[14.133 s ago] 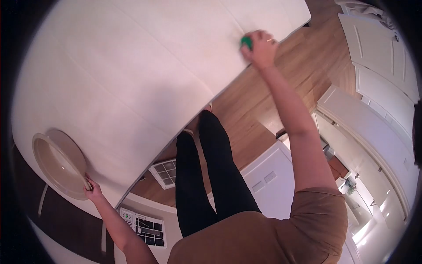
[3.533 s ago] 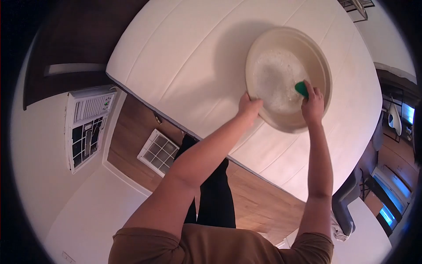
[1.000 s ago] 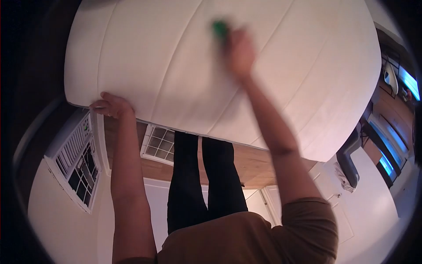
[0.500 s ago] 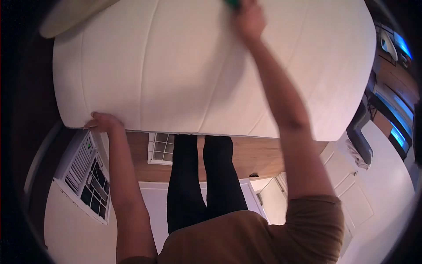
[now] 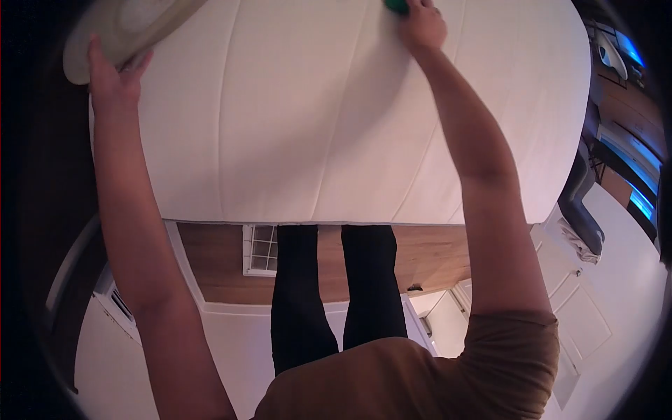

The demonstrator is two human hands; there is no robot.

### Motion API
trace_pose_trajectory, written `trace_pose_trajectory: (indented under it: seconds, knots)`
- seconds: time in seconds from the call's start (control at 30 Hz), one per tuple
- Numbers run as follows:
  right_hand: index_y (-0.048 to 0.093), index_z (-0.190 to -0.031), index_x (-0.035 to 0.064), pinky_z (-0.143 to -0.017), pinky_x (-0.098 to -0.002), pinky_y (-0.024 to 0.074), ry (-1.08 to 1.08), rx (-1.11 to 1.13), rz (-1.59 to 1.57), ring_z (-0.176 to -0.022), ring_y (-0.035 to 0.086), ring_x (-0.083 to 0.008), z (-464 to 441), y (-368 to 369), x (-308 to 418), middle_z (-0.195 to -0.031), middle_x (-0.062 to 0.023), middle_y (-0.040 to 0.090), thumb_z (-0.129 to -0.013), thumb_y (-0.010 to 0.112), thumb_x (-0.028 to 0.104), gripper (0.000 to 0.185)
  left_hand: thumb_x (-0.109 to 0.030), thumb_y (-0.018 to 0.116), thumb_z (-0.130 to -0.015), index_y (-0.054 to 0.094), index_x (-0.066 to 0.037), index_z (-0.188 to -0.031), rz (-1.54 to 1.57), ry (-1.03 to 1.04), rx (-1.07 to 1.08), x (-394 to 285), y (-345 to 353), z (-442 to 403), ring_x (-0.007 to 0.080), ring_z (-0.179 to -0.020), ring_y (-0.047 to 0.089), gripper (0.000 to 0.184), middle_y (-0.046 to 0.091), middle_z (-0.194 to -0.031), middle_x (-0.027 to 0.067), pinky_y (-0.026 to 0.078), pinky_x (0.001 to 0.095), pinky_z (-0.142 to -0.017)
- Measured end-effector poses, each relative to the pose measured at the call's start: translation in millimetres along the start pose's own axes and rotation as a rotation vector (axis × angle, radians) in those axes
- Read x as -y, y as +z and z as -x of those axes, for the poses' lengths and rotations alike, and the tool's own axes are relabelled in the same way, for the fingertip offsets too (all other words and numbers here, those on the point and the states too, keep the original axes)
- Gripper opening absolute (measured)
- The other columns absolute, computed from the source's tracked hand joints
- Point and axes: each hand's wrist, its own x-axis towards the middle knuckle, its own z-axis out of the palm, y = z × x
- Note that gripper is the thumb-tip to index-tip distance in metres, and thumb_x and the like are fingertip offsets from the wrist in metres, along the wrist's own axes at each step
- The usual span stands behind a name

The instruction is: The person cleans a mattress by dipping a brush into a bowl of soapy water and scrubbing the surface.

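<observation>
A white mattress (image 5: 280,140) with long stitched seams fills the upper view. My right hand (image 5: 424,29) is closed around a green object (image 5: 397,5) over the mattress; the top edge of the picture cuts it off, so its kind cannot be told. At the upper left, my left hand (image 5: 115,80) reaches to a long, pale beige object with a rounded end (image 5: 129,31). Its fingers are spread apart, some lying against the beige object's near edge.
Below the mattress edge are my legs in black trousers (image 5: 301,294) and a wooden floor (image 5: 217,259). A white grid-like frame (image 5: 259,250) stands beside them. At the right are a dark grey curved object (image 5: 581,203) and a white panelled door (image 5: 574,308).
My left hand has left the mattress's near edge and moved up to the beige object. My right hand has shifted slightly right and down with the green object.
</observation>
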Motion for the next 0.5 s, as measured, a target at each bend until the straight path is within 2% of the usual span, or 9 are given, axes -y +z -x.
trace_pose_trajectory:
  seconds: [0.07, 0.1, 0.17, 0.23, 0.3, 0.33, 0.4, 0.43, 0.5]
  knots:
    - [0.054, -0.121, 0.0241, -0.057, -0.0447, 0.0496, -0.183, -0.159, 0.054, -0.075, 0.061, -0.0333, 44, 42, -2, -0.095, -0.0154, 0.059, -0.083, 0.052, 0.016, 0.039, -0.015, 0.058, -0.089, 0.023, -0.005, -0.141, 0.216, -0.104, 0.030, 8, -15, -35, 0.0392, -0.132, 0.029, 0.063, 0.026, -0.142, 0.0181, 0.041, 0.0569, -0.098]
    - [0.053, -0.123, 0.0247, -0.063, -0.0450, 0.0496, -0.197, -0.053, 0.032, -0.082, 0.061, -0.0324, 93, 48, 11, -0.100, -0.0153, 0.058, -0.082, 0.053, 0.015, 0.042, -0.015, 0.058, -0.089, 0.023, -0.005, -0.141, 0.226, -0.097, 0.029, 11, -18, -44, 0.0392, -0.132, 0.029, 0.063, 0.026, -0.142, 0.0181, 0.041, 0.0569, -0.098]
    - [0.052, -0.126, 0.0260, -0.078, -0.0450, 0.0461, -0.326, 0.228, -0.025, -0.100, 0.056, -0.0294, 212, 51, 32, -0.111, -0.0130, 0.056, -0.078, 0.056, 0.011, 0.050, 0.004, 0.058, -0.082, 0.034, -0.001, -0.133, 0.223, -0.190, -0.116, 22, -23, -52, 0.0371, -0.125, 0.036, 0.057, 0.033, -0.136, 0.0189, 0.047, 0.0527, -0.095]
    - [0.050, -0.128, 0.0286, -0.083, -0.0432, 0.0456, -0.487, 0.367, -0.195, -0.104, 0.055, -0.0288, 306, 36, 39, -0.115, -0.0105, 0.054, -0.075, 0.057, 0.009, 0.057, 0.005, 0.057, -0.081, 0.037, 0.000, -0.129, 0.243, -0.173, -0.143, 32, -30, -59, 0.0362, -0.121, 0.040, 0.053, 0.036, -0.133, 0.0193, 0.048, 0.0527, -0.094]
    - [0.050, -0.128, 0.0294, -0.084, -0.0424, 0.0457, -0.629, 0.527, -0.234, -0.103, 0.055, -0.0289, 347, 12, 38, -0.116, -0.0098, 0.053, -0.073, 0.060, 0.007, 0.060, 0.007, 0.056, -0.080, 0.040, 0.001, -0.126, 0.256, -0.157, -0.173, 40, -28, -45, 0.0353, -0.117, 0.044, 0.049, 0.039, -0.130, 0.0196, 0.049, 0.0528, -0.092]
    - [0.050, -0.128, 0.0294, -0.084, -0.0424, 0.0457, -0.645, 0.514, -0.237, -0.103, 0.055, -0.0289, 346, 10, 31, -0.116, -0.0098, 0.053, -0.073, 0.060, 0.007, 0.060, 0.007, 0.056, -0.079, 0.042, 0.002, -0.124, 0.293, -0.190, -0.203, 44, -28, -36, 0.0346, -0.114, 0.046, 0.047, 0.042, -0.127, 0.0191, 0.050, 0.0519, -0.090]
    - [0.049, -0.130, 0.0274, -0.081, -0.0418, 0.0465, -0.471, 0.636, -0.328, -0.098, 0.055, -0.0296, 328, -11, 20, -0.109, -0.0106, 0.054, -0.072, 0.061, 0.006, 0.063, 0.007, 0.056, -0.078, 0.044, 0.002, -0.121, 0.334, -0.213, -0.256, 55, -31, -12, 0.0340, -0.111, 0.049, 0.045, 0.044, -0.124, 0.0186, 0.051, 0.0511, -0.089]
    - [0.049, -0.130, 0.0230, -0.076, -0.0418, 0.0469, -0.447, 0.422, -0.485, -0.092, 0.054, -0.0312, 305, -7, 8, -0.100, -0.0129, 0.053, -0.070, 0.061, 0.005, 0.063, 0.007, 0.056, -0.078, 0.044, 0.001, -0.121, 0.304, -0.231, -0.241, 64, -32, 3, 0.0338, -0.109, 0.049, 0.045, 0.045, -0.123, 0.0179, 0.051, 0.0506, -0.087]
    - [0.044, -0.134, 0.0149, -0.075, -0.0438, 0.0454, -0.439, 0.217, -0.629, -0.088, 0.052, -0.0355, 228, -61, 4, -0.093, -0.0170, 0.051, -0.070, 0.058, 0.004, 0.066, 0.007, 0.056, -0.076, 0.044, -0.001, -0.121, 0.308, -0.256, -0.254, 75, -23, 47, 0.0333, -0.108, 0.050, 0.047, 0.046, -0.121, 0.0166, 0.052, 0.0502, -0.086]
